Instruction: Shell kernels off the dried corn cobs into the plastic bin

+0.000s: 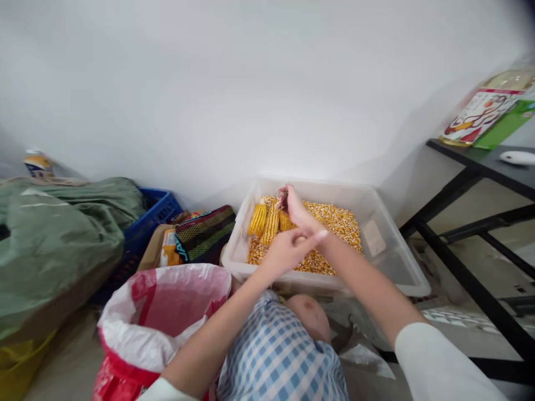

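A translucent plastic bin [399,253] holds loose yellow corn kernels [334,220] and several ears of corn [271,224]. Over the bin's far side, my right hand [295,207] is closed around a reddish-brown corn cob [283,199], partly covered by the fingers. My left hand [288,249] is nearer me and crosses by my right wrist, touching or almost touching it. A finger of that hand is stretched out to the right; the other fingers are partly hidden, with a small pale spot among them that I cannot make out.
An open red and white woven sack [125,312] stands at the bin's near left. Beyond it are a mesh bag [209,234], a blue crate [161,206] and a green cloth bundle [71,223]. A black metal shelf [455,275] with a bottle [480,117] stands on the right.
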A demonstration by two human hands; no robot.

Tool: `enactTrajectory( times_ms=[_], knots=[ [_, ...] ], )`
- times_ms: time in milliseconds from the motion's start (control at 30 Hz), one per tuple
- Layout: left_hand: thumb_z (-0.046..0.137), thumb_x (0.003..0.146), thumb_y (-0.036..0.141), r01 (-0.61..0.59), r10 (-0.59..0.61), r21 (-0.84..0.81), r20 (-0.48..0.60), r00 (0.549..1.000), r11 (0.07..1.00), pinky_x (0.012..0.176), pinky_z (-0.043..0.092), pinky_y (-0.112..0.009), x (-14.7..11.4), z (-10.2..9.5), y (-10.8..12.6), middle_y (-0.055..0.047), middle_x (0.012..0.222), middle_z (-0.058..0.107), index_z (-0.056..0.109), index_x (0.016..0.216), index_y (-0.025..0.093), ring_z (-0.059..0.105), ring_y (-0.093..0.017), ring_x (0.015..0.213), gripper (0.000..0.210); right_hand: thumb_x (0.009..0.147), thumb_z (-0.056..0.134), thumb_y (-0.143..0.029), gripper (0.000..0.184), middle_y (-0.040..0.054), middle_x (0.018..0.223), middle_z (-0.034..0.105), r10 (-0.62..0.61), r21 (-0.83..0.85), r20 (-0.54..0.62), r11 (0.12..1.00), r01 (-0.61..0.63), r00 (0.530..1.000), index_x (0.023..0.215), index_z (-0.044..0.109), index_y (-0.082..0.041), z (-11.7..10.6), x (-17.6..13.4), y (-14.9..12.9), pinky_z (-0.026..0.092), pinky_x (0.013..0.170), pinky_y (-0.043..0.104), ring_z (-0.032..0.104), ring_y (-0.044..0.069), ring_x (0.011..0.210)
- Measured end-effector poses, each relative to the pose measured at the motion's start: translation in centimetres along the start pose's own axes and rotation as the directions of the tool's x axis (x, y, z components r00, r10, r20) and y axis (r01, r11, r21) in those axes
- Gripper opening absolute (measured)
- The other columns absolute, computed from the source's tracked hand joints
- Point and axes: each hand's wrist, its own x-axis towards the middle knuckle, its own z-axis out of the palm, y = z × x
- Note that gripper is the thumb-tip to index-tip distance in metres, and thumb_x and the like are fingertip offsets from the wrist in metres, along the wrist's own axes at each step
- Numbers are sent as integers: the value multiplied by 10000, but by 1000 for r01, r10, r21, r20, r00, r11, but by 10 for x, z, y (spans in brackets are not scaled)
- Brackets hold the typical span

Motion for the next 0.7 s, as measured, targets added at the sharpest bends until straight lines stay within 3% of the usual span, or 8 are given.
enactTrajectory(
  times_ms=[100, 233, 367, 433, 500, 600, 667, 700],
  knots=[
    [498, 755, 511, -166, 182, 307, -25, 983, 937, 520, 313, -249, 5, 19, 9, -10, 494, 457, 562, 594, 181, 418, -116, 498, 373, 832, 388, -495, 315, -61, 538, 413, -98, -73, -31, 993, 96, 995, 731, 442, -201, 7, -5, 7, 344, 424, 190, 390, 64, 421],
    [410, 817, 458, -212, 228, 341, -6, 974, 916, 500, 298, -240, 9, 10, 7, -3, 475, 455, 546, 559, 175, 398, -107, 469, 407, 812, 448, -496, 305, -57, 552, 430, -72, -133, -37, 989, 67, 997, 741, 464, -200, 5, -8, 7, 365, 439, 203, 416, 75, 442],
    [423, 795, 496, -62, 106, 203, -214, 971, 977, 442, 297, -217, 11, -32, -6, 22, 429, 433, 571, 628, 171, 408, -100, 416, 394, 839, 404, -498, 335, -46, 516, 477, 172, -25, 76, 985, -171, 982, 744, 497, -189, -1, -21, -2, 383, 460, 214, 450, 87, 437],
    [443, 776, 512, -7, 62, 157, -351, 934, 988, 429, 308, -211, 13, -56, -13, 32, 415, 423, 574, 646, 169, 411, -97, 390, 390, 841, 407, -490, 340, -19, 568, 558, 243, 13, 258, 967, -255, 935, 771, 535, -183, -1, -35, -7, 425, 520, 227, 524, 102, 511],
    [445, 766, 528, 37, 42, 196, -385, 922, 980, 427, 313, -207, 13, -78, -18, 26, 425, 446, 589, 632, 161, 413, -96, 390, 417, 819, 472, -468, 310, 11, 670, 629, 276, -36, 432, 956, -290, 859, 818, 582, -178, 2, -51, -10, 451, 576, 241, 580, 118, 609],
    [290, 796, 595, 163, -116, 136, -299, 947, 977, 408, 319, -219, 1, -105, -21, -9, 448, 490, 624, 636, 150, 436, -112, 385, 579, 725, 645, -312, 209, 27, 750, 672, 301, -212, 524, 952, -221, 797, 877, 629, -169, 11, -71, -9, 444, 571, 226, 601, 119, 647],
    [202, 802, 614, 224, -197, 84, -252, 947, 971, 396, 319, -227, -20, -125, -21, -14, 432, 478, 656, 706, 148, 436, -123, 376, 657, 684, 677, -196, 197, 23, 712, 675, 256, -274, 512, 953, -126, 820, 872, 632, -159, 19, -77, -6, 430, 546, 210, 594, 108, 602],
    [245, 798, 605, 231, -190, 111, -293, 937, 967, 400, 320, -225, -35, -135, -23, -3, 410, 456, 668, 753, 152, 424, -121, 369, 621, 682, 672, -163, 180, 17, 681, 671, 213, -279, 495, 957, -78, 843, 855, 623, -156, 23, -77, -5, 424, 534, 205, 587, 102, 576]
  ],
)
